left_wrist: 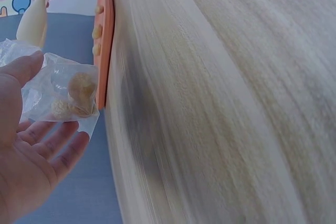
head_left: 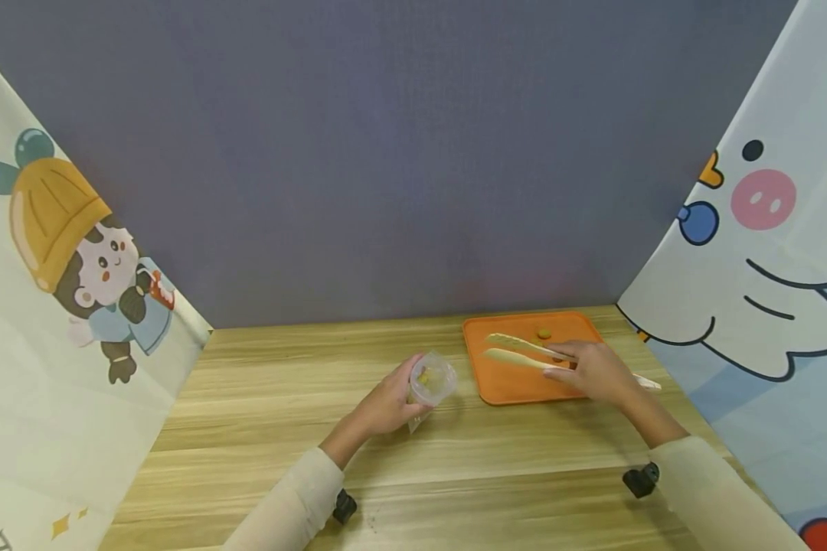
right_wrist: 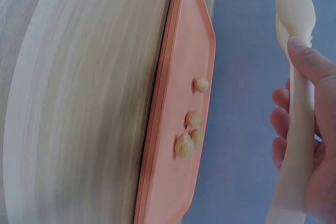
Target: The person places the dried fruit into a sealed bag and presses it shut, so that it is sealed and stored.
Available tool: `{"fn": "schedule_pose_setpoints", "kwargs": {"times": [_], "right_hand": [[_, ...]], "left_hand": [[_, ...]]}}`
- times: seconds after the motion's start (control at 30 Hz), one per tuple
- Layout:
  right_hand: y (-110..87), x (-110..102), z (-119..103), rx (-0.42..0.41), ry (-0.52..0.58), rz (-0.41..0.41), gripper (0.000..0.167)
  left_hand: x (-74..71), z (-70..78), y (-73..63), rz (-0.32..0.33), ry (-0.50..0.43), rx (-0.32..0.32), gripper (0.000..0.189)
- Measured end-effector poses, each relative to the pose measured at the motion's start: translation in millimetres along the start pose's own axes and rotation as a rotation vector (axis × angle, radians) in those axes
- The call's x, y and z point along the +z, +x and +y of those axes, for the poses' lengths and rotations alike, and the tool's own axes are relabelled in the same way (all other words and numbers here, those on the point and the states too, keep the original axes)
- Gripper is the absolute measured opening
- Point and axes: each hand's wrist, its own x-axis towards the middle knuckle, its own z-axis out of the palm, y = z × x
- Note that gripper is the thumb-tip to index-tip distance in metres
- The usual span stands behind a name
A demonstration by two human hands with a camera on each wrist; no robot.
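Note:
My left hand (head_left: 388,402) holds a clear plastic bag (left_wrist: 50,85) between thumb and fingers, above the table and left of the tray. The bag's mouth faces up, and a few yellow-brown round puffs (left_wrist: 81,88) lie at its bottom. In my right hand (head_left: 601,371) is a pair of cream tongs (head_left: 520,360), gripped partway along over the orange tray (head_left: 485,389). The tips of the tongs stand apart, pointing left toward the bag, and hold nothing visible. Several small round puffs (right_wrist: 184,146) sit on the tray, partly hidden by the right hand in the head view.
A wood-grain table (head_left: 269,428) lies below both hands. A grey panel (head_left: 413,168) rises behind it, and printed cartoon cloths (head_left: 14,367) hang at both sides. The tray lies near the table's far right edge.

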Motion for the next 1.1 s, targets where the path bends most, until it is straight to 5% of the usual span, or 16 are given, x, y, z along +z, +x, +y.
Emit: {"fn": "schedule_pose_setpoints", "kwargs": {"times": [0.8, 1.1], "right_hand": [[-25.6, -6, 54, 0.099, -0.111, 0.034, 0.053], [-33.6, -4, 74, 0.165, -0.136, -0.014, 0.06]], "left_hand": [[0.9, -0.1, 1.0, -0.001, 0.013, 0.012, 0.088], [0.3, 0.6, 0.5, -0.006, 0.011, 0.004, 0.089]]}}
